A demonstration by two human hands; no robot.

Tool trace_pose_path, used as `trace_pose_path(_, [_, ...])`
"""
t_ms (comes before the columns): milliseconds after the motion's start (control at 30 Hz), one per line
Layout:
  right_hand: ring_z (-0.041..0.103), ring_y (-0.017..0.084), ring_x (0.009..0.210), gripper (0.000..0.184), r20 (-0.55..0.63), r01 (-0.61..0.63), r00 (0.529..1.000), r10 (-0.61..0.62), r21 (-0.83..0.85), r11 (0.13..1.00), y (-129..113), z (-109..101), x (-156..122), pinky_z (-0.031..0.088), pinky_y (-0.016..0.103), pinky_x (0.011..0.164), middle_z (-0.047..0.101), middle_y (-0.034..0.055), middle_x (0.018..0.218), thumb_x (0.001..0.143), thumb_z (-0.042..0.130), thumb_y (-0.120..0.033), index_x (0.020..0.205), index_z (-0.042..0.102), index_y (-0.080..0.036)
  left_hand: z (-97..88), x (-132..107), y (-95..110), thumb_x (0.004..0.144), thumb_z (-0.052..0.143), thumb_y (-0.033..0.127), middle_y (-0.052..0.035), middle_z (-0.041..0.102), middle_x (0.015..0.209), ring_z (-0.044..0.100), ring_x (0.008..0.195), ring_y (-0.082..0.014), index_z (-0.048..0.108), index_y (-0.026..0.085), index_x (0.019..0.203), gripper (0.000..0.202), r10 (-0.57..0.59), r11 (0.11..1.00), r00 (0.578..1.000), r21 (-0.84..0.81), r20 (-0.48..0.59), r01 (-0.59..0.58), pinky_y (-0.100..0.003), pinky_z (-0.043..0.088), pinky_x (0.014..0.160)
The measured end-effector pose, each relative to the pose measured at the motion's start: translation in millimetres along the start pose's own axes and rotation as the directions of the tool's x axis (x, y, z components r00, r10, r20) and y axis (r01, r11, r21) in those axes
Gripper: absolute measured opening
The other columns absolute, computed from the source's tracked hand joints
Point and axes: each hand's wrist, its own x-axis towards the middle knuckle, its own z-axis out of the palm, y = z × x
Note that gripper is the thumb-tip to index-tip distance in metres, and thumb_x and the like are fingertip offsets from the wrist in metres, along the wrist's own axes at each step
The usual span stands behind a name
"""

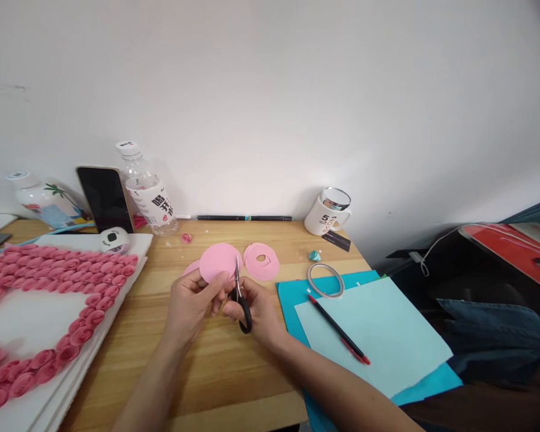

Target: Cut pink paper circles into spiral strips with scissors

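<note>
My left hand [189,302] pinches the lower edge of a pink paper disc [219,260] and holds it up over the wooden table [198,366]. My right hand [257,307] grips black-handled scissors [240,295], blades pointing up at the disc's right edge. Just behind lies a pink paper spiral [261,260], cut and flat on the table. A small rolled pink rose [186,237] sits farther back.
A white board [22,312] covered with pink paper roses fills the left. Blue paper sheets [378,336] with a red-black pen [339,328] and a tape ring [326,279] lie right. A phone [105,198], bottles [147,191], a marker [243,218] and a mug [327,213] line the wall.
</note>
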Motion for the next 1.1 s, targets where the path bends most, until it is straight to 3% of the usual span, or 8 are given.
trace_pose_path(167, [0.038,0.007,0.044,0.044,-0.014,0.005,1.0,-0.005,-0.007,1.0,-0.8,0.1,0.0,0.028,0.021,0.044,0.052,-0.0051,0.054,0.06,0.078,-0.052,0.072,0.051,-0.02,-0.7,1.0,-0.1,0.065,0.073,0.03,0.0039,0.054,0.043,0.04,0.031,-0.0034,0.061,0.013,0.057,0.022,0.028,1.0,1.0,-0.006,-0.014,-0.028,-0.016,0.03,0.032])
trace_pose_path(467, [0.058,0.017,0.06,0.05,0.044,0.034,0.998,-0.039,0.104,0.994,-1.0,2.3,4.3,0.043,0.028,0.056,0.057,-0.0018,0.066,0.058,0.079,-0.052,0.076,0.042,-0.023,-0.9,0.7,-0.1,0.06,0.076,0.029,0.0039,0.052,0.04,0.04,0.032,-0.004,0.064,0.012,0.059,0.02,0.002,1.0,1.0,0.008,0.015,-0.002,-0.016,0.03,0.031])
trace_pose_path(800, [0.033,0.007,0.05,0.049,-0.047,0.012,0.999,-0.013,-0.011,1.0,-2.4,-2.5,1.6,0.025,0.022,0.048,0.046,-0.0052,0.06,0.055,0.082,-0.049,0.079,0.051,-0.02,-3.8,1.6,-3.0,0.066,0.073,0.028,0.0041,0.053,0.043,0.04,0.032,-0.0033,0.062,0.012,0.059,0.02,0.027,0.999,0.999,0.017,0.027,-0.027,-0.016,0.029,0.033])
trace_pose_path(1100, [0.039,0.008,0.048,0.047,-0.052,-0.027,0.998,0.027,0.0,1.0,-0.5,-3.7,0.9,0.028,0.021,0.047,0.05,-0.0048,0.059,0.054,0.082,-0.048,0.078,0.053,-0.019,-2.4,0.8,0.6,0.067,0.072,0.027,0.0056,0.052,0.043,0.039,0.031,-0.0032,0.059,0.014,0.057,0.021,0.037,0.999,0.999,-0.009,0.003,-0.037,-0.016,0.029,0.033])
